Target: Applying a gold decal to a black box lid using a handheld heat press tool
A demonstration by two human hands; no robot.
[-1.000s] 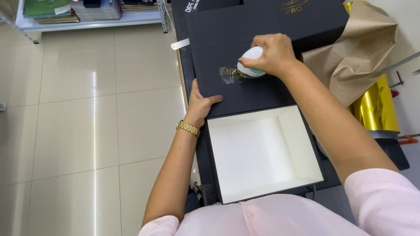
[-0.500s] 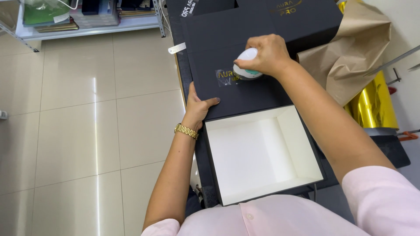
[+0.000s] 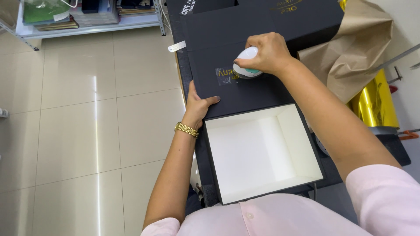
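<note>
right hand (image 3: pixel 267 52) clenched around a small white iron (image 3: pixel 246 65) on the black box lid (image 3: pixel 245 94), left hand (image 3: pixel 197 105) flat, open at its edge

Crumpled brown paper (image 3: pixel 350 48) fills the upper right of the frame, with a shiny gold foil roll (image 3: pixel 374 102) just below it. A metal shelf (image 3: pixel 87 28) holding stacked papers and a green folder (image 3: pixel 39 11) crosses the upper left, above the pale tiled floor (image 3: pixel 87 131).

Glossy beige floor tiles (image 3: pixel 78 126), a metal shelf (image 3: pixel 87 28) of stacked papers beyond
</note>
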